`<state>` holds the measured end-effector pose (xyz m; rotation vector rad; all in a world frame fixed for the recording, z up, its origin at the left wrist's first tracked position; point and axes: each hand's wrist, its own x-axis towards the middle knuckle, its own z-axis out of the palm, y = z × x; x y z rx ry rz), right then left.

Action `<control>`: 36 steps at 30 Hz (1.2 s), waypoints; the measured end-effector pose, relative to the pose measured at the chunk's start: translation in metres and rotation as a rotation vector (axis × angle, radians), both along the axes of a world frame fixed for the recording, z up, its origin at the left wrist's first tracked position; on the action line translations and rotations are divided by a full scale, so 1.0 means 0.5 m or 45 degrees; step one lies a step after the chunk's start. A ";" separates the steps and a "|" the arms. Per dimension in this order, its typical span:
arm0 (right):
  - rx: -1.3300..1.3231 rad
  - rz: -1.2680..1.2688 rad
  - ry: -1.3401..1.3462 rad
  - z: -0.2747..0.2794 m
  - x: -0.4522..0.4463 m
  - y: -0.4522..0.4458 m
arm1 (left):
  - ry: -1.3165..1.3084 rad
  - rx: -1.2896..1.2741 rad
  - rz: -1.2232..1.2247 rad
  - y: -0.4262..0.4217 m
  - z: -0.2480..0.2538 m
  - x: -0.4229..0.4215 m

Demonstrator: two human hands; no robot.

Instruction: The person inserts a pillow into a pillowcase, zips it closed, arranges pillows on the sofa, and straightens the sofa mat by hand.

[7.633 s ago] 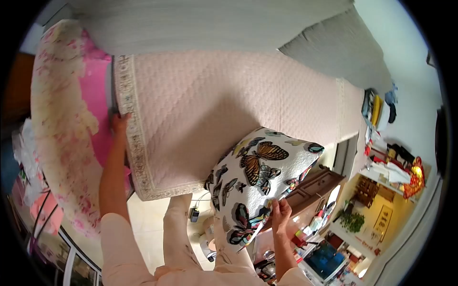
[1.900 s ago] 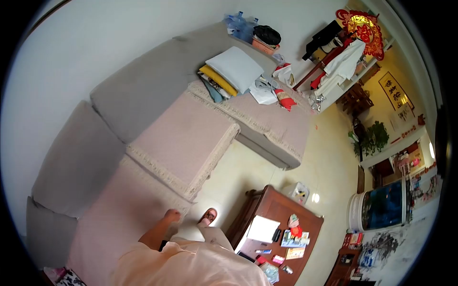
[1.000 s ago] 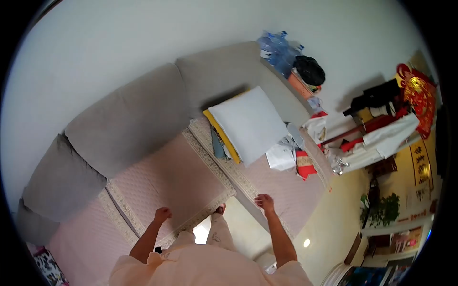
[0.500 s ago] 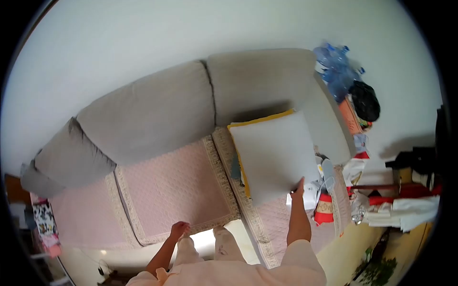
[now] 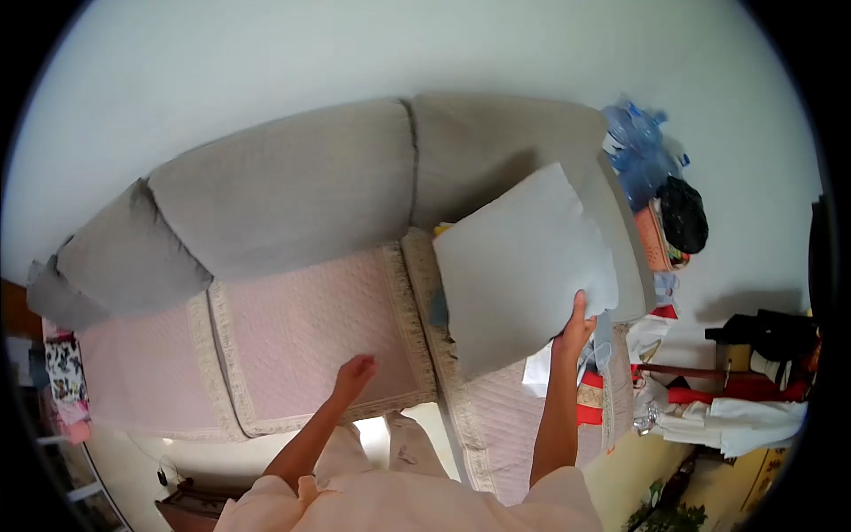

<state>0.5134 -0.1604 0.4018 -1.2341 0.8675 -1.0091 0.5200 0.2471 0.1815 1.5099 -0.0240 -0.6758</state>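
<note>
A pale grey-white cushion [image 5: 519, 275] is tilted on the right part of the sofa, over a stack in which a bit of a yellow cushion [image 5: 442, 229] shows at the upper left corner. My right hand [image 5: 576, 328] grips its lower right edge, thumb on top and fingers beneath. Over the pink quilted sofa cover [image 5: 310, 337] hangs my left hand [image 5: 356, 372], fingers curled together, apart from the cushion; whether anything is in it is too small to tell. Next to my right wrist lie a white bag [image 5: 537, 371] and a red item [image 5: 589, 399].
Grey back cushions [image 5: 292, 186] line the wall. Blue water bottles [image 5: 640, 146], a black bag [image 5: 683, 215] and an orange basket [image 5: 651, 239] stand beyond the right armrest. A butterfly-patterned cushion [image 5: 65, 371] lies far left. White clothes [image 5: 736, 426] hang at the right.
My right hand has lifted and turned the grey-white cushion, shifting it off the yellow one's edge. My left hand has risen a little and moved right.
</note>
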 end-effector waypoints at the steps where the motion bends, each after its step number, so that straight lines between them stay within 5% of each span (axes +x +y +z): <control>1: -0.115 0.063 0.025 0.029 0.008 0.078 | -0.091 0.026 -0.002 -0.011 0.064 0.039; 3: -0.520 0.267 0.267 0.017 -0.007 0.188 | -0.123 -0.214 0.063 -0.002 0.094 0.089; 6: -1.441 0.899 0.452 0.073 0.002 0.378 | 0.481 -0.361 0.292 0.059 0.288 0.135; 8: -1.671 1.273 0.778 0.048 -0.014 0.506 | 0.857 -0.687 0.494 0.137 0.320 0.138; 10: -1.559 1.828 0.286 -0.030 -0.010 0.604 | 0.901 -0.983 0.607 0.242 0.282 0.126; 11: -1.537 1.702 0.018 -0.027 -0.003 0.690 | 0.929 -0.929 0.684 0.300 0.255 0.102; 14: -1.589 2.271 0.184 -0.103 -0.016 0.800 | 1.201 -0.902 0.787 0.480 0.140 0.019; 16: -1.526 2.374 0.048 -0.160 -0.046 0.859 | 1.312 -0.741 0.897 0.560 0.114 -0.046; 20: -1.612 2.591 0.309 -0.183 -0.105 0.924 | 1.336 -0.308 0.883 0.679 -0.007 -0.156; 24: -1.204 2.506 0.761 -0.188 -0.156 0.923 | 0.992 -0.006 0.656 0.688 0.062 -0.166; 26: -1.045 2.096 0.652 -0.169 -0.160 0.848 | 0.798 -0.001 0.591 0.651 0.124 -0.148; 28: -0.523 1.861 0.945 -0.177 -0.164 0.743 | 0.642 -0.127 0.577 0.586 0.182 -0.112; 31: -0.097 1.261 0.899 -0.353 -0.203 0.540 | 0.524 -0.166 0.509 0.503 0.223 -0.060; 32: 0.052 1.085 0.554 -0.462 -0.239 0.447 | 0.499 -0.171 0.496 0.477 0.228 -0.039; 34: 0.052 0.627 0.979 -0.521 -0.257 0.316 | 0.424 -0.187 0.484 0.433 0.231 0.002; 36: -0.139 0.287 1.198 -0.694 -0.323 0.162 | 0.323 -0.173 0.515 0.395 0.225 0.044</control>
